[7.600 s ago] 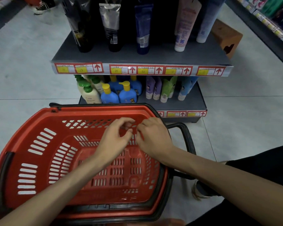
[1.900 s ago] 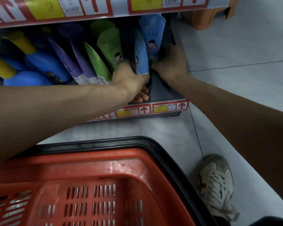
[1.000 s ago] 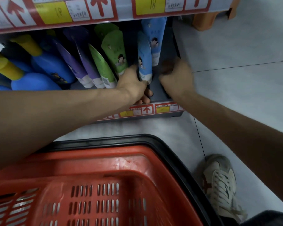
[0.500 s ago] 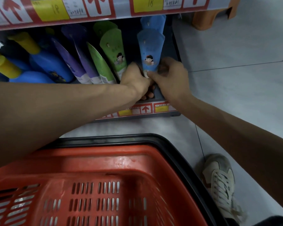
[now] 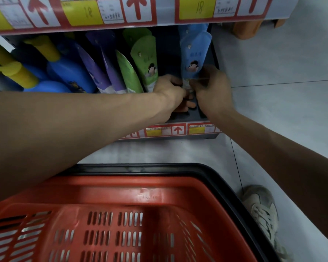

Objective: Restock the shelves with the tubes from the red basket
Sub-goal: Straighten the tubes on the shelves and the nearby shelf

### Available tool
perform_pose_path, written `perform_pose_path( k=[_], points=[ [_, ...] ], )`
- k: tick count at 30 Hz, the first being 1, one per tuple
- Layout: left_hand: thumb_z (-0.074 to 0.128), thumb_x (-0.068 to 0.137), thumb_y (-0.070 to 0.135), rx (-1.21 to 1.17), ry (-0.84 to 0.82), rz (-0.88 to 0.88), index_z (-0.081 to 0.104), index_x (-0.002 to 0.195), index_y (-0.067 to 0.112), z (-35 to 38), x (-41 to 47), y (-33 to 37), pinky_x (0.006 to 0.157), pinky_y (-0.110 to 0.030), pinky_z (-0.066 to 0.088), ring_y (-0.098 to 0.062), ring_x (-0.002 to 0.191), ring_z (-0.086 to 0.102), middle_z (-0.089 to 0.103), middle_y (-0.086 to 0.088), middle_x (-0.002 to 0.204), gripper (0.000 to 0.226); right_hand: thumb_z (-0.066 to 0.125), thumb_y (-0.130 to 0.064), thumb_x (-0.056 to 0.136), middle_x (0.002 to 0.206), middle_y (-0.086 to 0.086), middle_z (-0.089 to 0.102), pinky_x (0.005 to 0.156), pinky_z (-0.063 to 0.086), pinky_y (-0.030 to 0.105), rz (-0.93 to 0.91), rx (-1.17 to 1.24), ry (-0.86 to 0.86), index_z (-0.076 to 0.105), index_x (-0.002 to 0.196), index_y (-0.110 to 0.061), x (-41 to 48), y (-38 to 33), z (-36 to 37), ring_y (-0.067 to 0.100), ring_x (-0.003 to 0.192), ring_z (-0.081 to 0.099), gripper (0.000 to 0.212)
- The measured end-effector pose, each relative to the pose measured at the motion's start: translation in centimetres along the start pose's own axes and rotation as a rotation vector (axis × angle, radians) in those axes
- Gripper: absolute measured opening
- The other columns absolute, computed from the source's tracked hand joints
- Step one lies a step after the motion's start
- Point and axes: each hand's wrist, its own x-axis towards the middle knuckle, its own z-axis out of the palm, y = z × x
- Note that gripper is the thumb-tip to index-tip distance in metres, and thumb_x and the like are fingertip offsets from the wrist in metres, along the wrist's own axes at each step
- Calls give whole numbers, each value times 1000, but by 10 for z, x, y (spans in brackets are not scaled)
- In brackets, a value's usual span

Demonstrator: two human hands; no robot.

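**Blue tube squared up on the bottom shelf**

A second ago the blue tube (image 5: 194,53) was turned edge-on. Now, as half a second ago, its printed face looks outward. It stands at the right end of the lower shelf (image 5: 206,114), in front of a second blue tube (image 5: 189,29). Both hands have drawn closer together at its foot. The left hand (image 5: 170,87) curls round the bottom end from the left, and the right hand (image 5: 212,89), slightly blurred, pinches it from the right.

Left of it stand green tubes (image 5: 146,57), purple tubes (image 5: 95,69) and blue bottles (image 5: 64,72) with yellow caps. The hands hide the tube's cap, and the left forearm covers part of the lower price strip (image 5: 176,130). The red basket (image 5: 140,195) fills the lower frame, with a shoe (image 5: 261,210) at lower right.
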Motion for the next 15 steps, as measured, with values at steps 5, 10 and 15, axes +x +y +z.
perform_pose_path(
  k=[5,10,15],
  points=[
    [54,99,-5,-49,-65,-75,52,136,8,-6,-13,6,49,-26,57,-18,54,67,67,-11,82,39,67,-12,95,104,-3,65,59,43,0,18,-6,24,59,125,-8,-10,-1,0,-4,86,63,32],
    [62,95,-4,174,-228,-97,66,121,2,-28,-39,10,80,-41,62,-30,87,74,75,-23,106,27,79,-29,84,99,-4,60,70,47,13,28,-95,192,54,111,-17,-40,-10,1,4,84,57,39],
    [64,87,-3,438,-291,-60,69,106,-2,-75,-63,0,63,-35,49,-26,72,60,66,-23,82,20,73,-25,89,81,-7,62,64,48,16,-102,-50,-26,65,105,-23,-58,-37,25,4,70,58,18]
  ],
)
